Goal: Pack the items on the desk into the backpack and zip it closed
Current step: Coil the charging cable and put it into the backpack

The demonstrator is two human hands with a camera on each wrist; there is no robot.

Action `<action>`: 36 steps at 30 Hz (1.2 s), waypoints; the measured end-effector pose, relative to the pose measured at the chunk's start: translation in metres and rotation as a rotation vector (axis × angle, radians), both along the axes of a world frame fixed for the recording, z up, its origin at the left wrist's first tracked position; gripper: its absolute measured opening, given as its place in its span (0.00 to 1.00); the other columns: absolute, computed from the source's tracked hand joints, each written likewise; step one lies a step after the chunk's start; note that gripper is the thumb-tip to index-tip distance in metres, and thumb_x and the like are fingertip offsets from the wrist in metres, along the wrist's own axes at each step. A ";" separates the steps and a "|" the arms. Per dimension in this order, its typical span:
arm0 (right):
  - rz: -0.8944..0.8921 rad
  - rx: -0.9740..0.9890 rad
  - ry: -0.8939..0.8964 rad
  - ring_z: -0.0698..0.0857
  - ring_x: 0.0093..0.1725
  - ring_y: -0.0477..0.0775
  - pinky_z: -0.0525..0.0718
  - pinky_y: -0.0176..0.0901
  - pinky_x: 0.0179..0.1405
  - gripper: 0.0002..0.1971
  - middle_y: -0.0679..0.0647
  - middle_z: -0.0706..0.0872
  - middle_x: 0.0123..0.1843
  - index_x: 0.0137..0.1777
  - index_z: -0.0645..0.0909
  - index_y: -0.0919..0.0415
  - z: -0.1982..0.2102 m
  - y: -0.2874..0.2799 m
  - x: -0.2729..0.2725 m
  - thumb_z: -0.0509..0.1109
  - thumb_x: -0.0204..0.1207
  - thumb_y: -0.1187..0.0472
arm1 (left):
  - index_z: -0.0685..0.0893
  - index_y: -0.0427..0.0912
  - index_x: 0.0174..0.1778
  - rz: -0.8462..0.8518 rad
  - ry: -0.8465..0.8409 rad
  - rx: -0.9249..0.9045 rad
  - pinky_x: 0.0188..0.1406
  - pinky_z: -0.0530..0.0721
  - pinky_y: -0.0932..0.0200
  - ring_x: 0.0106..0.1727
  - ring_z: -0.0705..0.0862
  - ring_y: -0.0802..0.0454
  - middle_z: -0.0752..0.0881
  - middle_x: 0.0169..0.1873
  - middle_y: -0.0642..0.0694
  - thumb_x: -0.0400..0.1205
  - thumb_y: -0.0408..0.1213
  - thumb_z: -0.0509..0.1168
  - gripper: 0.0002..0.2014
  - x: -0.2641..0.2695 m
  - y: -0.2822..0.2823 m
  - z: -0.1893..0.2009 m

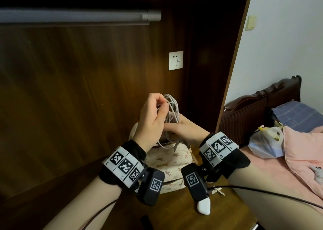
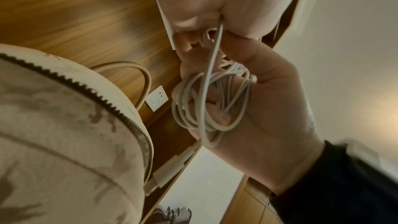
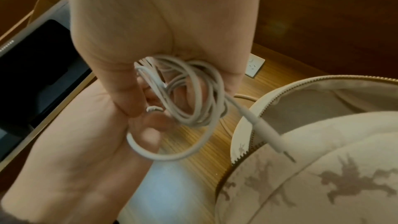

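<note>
On the near edge of the desk [image 1: 183, 212] sits the cream backpack [image 1: 167, 167], unzipped. Just above it both hands grip a coiled white cable [image 1: 170, 111]: the left hand [image 1: 152, 118] pinches strands, the right hand [image 1: 185, 127] curls around the loops. Behind them is a wall socket [image 1: 175, 60].

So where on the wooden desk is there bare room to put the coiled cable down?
Bare wood shows on the dark wooden desk nearest the camera, in front of the cream patterned backpack. Behind it is crowded: left hand and right hand hold the coiled white cable above the backpack.
</note>
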State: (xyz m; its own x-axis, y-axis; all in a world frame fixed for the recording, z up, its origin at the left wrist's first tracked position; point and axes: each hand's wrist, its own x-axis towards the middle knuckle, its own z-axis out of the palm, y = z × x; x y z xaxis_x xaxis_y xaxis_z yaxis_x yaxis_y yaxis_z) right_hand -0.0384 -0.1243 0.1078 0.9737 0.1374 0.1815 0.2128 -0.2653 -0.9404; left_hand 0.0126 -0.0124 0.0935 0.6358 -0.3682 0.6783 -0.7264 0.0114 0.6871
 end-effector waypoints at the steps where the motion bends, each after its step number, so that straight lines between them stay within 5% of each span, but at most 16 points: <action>1: 0.014 0.033 0.021 0.79 0.36 0.57 0.78 0.46 0.38 0.02 0.65 0.79 0.36 0.45 0.77 0.70 0.001 0.002 0.001 0.65 0.75 0.74 | 0.71 0.65 0.48 0.021 0.011 0.019 0.46 0.80 0.58 0.45 0.76 0.55 0.74 0.43 0.51 0.83 0.49 0.54 0.04 0.004 0.002 -0.001; 3: 0.040 0.044 0.026 0.77 0.36 0.61 0.75 0.49 0.37 0.06 0.69 0.77 0.36 0.44 0.77 0.69 0.002 0.002 0.003 0.68 0.69 0.68 | 0.70 0.71 0.48 0.049 0.010 0.072 0.50 0.78 0.58 0.50 0.75 0.53 0.73 0.46 0.52 0.81 0.56 0.51 0.04 0.007 0.007 -0.003; 5: 0.081 -0.031 0.004 0.78 0.40 0.63 0.77 0.57 0.40 0.14 0.78 0.78 0.40 0.46 0.76 0.74 0.002 0.000 0.007 0.71 0.64 0.65 | 0.69 0.68 0.50 0.051 -0.006 0.114 0.51 0.74 0.73 0.52 0.74 0.63 0.71 0.49 0.56 0.80 0.58 0.50 0.07 0.004 0.011 -0.002; 8: 0.111 -0.138 -0.052 0.80 0.40 0.60 0.81 0.62 0.44 0.12 0.71 0.81 0.40 0.47 0.76 0.77 0.003 -0.003 0.011 0.74 0.67 0.72 | 0.68 0.63 0.52 0.055 -0.020 0.150 0.49 0.71 0.80 0.53 0.72 0.71 0.68 0.51 0.59 0.79 0.63 0.49 0.12 0.000 0.012 -0.002; 10: 0.098 -0.156 -0.089 0.81 0.38 0.52 0.83 0.50 0.41 0.10 0.61 0.82 0.37 0.45 0.77 0.75 0.004 -0.005 0.012 0.74 0.68 0.74 | 0.67 0.61 0.54 0.057 -0.053 0.150 0.56 0.72 0.74 0.57 0.70 0.66 0.67 0.53 0.59 0.78 0.71 0.45 0.21 -0.003 0.010 -0.005; 13: 0.036 -0.191 -0.122 0.78 0.27 0.36 0.75 0.27 0.28 0.10 0.43 0.81 0.26 0.35 0.76 0.61 0.001 -0.008 0.011 0.72 0.72 0.72 | 0.68 0.51 0.59 0.088 -0.187 0.168 0.68 0.71 0.51 0.65 0.64 0.53 0.64 0.59 0.52 0.78 0.72 0.36 0.32 -0.008 0.003 -0.008; 15: -0.011 -0.210 -0.126 0.77 0.26 0.36 0.73 0.27 0.27 0.11 0.40 0.80 0.24 0.34 0.75 0.50 -0.004 -0.008 0.011 0.72 0.73 0.63 | 0.68 0.50 0.62 0.056 -0.179 0.154 0.69 0.72 0.39 0.70 0.63 0.49 0.61 0.64 0.52 0.79 0.72 0.36 0.32 -0.009 0.000 -0.006; 18: -0.029 -0.171 -0.105 0.76 0.26 0.37 0.73 0.32 0.28 0.10 0.43 0.78 0.24 0.35 0.76 0.51 -0.007 -0.011 0.008 0.70 0.76 0.61 | 0.62 0.67 0.60 -0.069 -0.050 0.148 0.73 0.69 0.33 0.82 0.55 0.52 0.51 0.78 0.58 0.76 0.74 0.41 0.23 -0.009 -0.002 -0.001; 20: 0.005 -0.158 -0.081 0.78 0.26 0.36 0.75 0.29 0.28 0.12 0.42 0.81 0.24 0.35 0.77 0.52 -0.004 -0.015 0.005 0.67 0.78 0.67 | 0.57 0.70 0.66 -0.164 0.043 0.189 0.79 0.63 0.40 0.83 0.50 0.60 0.45 0.82 0.57 0.74 0.76 0.44 0.27 -0.012 -0.002 0.003; 23: 0.051 -0.186 -0.045 0.81 0.28 0.37 0.79 0.28 0.31 0.12 0.46 0.82 0.30 0.36 0.78 0.53 0.000 -0.020 -0.001 0.65 0.81 0.67 | 0.48 0.60 0.78 -0.282 0.205 0.171 0.77 0.66 0.66 0.79 0.57 0.67 0.54 0.83 0.52 0.79 0.66 0.53 0.34 -0.010 -0.001 0.009; 27: 0.048 -0.206 0.007 0.74 0.20 0.39 0.73 0.30 0.21 0.14 0.53 0.76 0.26 0.33 0.74 0.58 -0.001 -0.020 -0.007 0.63 0.82 0.66 | 0.72 0.67 0.66 -0.225 0.080 0.215 0.71 0.77 0.47 0.71 0.76 0.56 0.79 0.67 0.54 0.78 0.56 0.61 0.19 -0.006 -0.003 0.019; 29: 0.051 -0.215 0.007 0.75 0.22 0.41 0.73 0.32 0.22 0.14 0.55 0.77 0.28 0.33 0.74 0.60 0.000 -0.020 -0.010 0.62 0.82 0.66 | 0.81 0.59 0.51 -0.185 0.039 0.179 0.56 0.83 0.52 0.56 0.82 0.55 0.83 0.51 0.52 0.76 0.56 0.63 0.11 -0.009 -0.007 0.023; 32: 0.066 -0.202 0.010 0.76 0.26 0.53 0.75 0.40 0.25 0.09 0.68 0.78 0.33 0.44 0.76 0.72 0.002 -0.022 -0.010 0.60 0.83 0.67 | 0.77 0.53 0.38 -0.191 0.026 0.096 0.37 0.78 0.69 0.37 0.79 0.63 0.79 0.34 0.58 0.75 0.50 0.69 0.09 -0.016 -0.014 0.024; 34: 0.086 -0.178 0.011 0.81 0.32 0.67 0.82 0.52 0.31 0.09 0.76 0.81 0.39 0.50 0.76 0.75 0.002 -0.025 -0.011 0.60 0.83 0.67 | 0.75 0.53 0.36 -0.148 -0.011 0.086 0.34 0.77 0.70 0.34 0.78 0.63 0.78 0.31 0.59 0.77 0.43 0.72 0.10 -0.017 -0.017 0.022; 36: 0.094 -0.173 -0.003 0.85 0.37 0.68 0.85 0.55 0.37 0.06 0.70 0.84 0.42 0.50 0.77 0.69 0.003 -0.028 -0.015 0.61 0.83 0.66 | 0.74 0.56 0.37 -0.116 -0.028 0.050 0.33 0.79 0.66 0.34 0.77 0.61 0.77 0.31 0.59 0.77 0.41 0.72 0.11 -0.018 -0.019 0.021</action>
